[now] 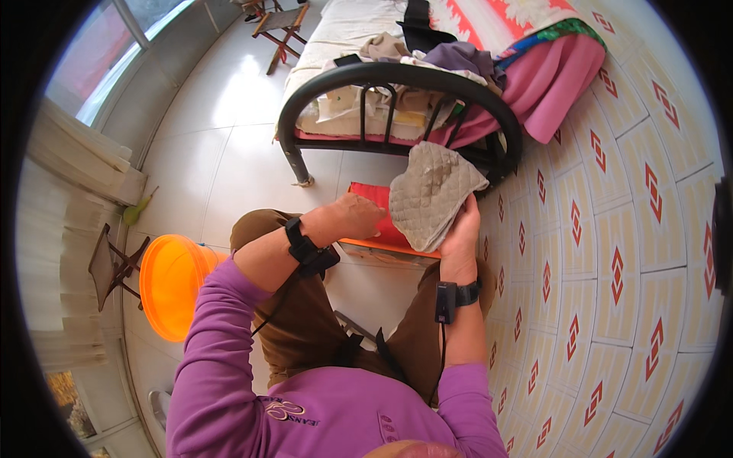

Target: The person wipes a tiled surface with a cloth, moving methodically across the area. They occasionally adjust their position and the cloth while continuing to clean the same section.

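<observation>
A grey-beige quilted cloth piece (430, 192), with a curved, notched outline and pale marks, is held at its lower right edge by my right hand (465, 228). To its left, my left hand (354, 216) is bent over with curled fingers in front of a red surface (366, 190). A small pale spot shows at its fingertips; I cannot tell whether it pinches something thin. Below the red surface runs an orange edge (395, 249), partly hidden by both hands and the cloth. Black straps with small devices sit on both wrists.
A black metal bed frame (395, 71) with heaped clothes (458, 60) stands ahead. An orange bucket (172, 286) and a folding stool (111, 269) are at left, near a green gourd-like item (137, 212). Another folding stool (280, 26) stands farther off. A patterned tiled wall (595, 229) bounds the right.
</observation>
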The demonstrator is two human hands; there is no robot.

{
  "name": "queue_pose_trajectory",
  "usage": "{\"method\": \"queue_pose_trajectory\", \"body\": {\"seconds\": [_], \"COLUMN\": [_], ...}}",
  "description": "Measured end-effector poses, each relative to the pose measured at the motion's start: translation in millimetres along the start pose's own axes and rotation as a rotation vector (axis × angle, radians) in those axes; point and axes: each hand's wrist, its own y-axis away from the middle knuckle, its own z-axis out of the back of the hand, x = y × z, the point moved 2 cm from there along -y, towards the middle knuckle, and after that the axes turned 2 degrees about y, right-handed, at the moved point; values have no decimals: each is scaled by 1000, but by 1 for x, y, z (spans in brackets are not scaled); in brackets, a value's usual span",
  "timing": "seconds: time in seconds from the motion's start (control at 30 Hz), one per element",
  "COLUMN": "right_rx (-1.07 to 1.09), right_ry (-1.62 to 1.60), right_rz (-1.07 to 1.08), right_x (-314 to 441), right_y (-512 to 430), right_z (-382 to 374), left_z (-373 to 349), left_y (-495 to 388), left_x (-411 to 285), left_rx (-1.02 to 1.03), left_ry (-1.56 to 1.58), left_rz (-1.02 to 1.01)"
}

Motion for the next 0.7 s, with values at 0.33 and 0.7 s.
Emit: {"method": "queue_pose_trajectory", "body": {"seconds": [0.33,0.7], "right_rx": [-55,-9], "right_ry": [78,47], "right_rz": [-18,-43], "right_x": [-22,-25], "right_y": [17,9], "right_z": [22,44], "left_z": [-1,-8], "left_y": [0,-2], "left_x": [-3,-3], "left_rx": [-67,-52], "left_ry": [-33,-69], "left_rz": [-47,-45]}}
